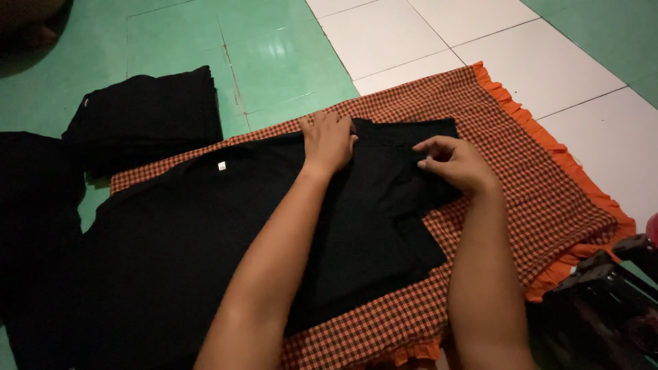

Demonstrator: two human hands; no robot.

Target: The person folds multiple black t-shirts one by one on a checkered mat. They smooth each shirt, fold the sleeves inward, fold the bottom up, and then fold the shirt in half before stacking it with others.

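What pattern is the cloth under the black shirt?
The cloth is orange-and-black checked with an orange frill, seen from the head view.

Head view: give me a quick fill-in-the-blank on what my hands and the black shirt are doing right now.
1. The left hand lies flat, palm ____, on the black shirt.
2. The right hand pinches the shirt's ____ edge.
3. The shirt is spread over a checked cloth with an ____ frill along its border.
4. A folded stack of black garments sits on the ____ floor tiles.

Missing words: down; far; orange; green
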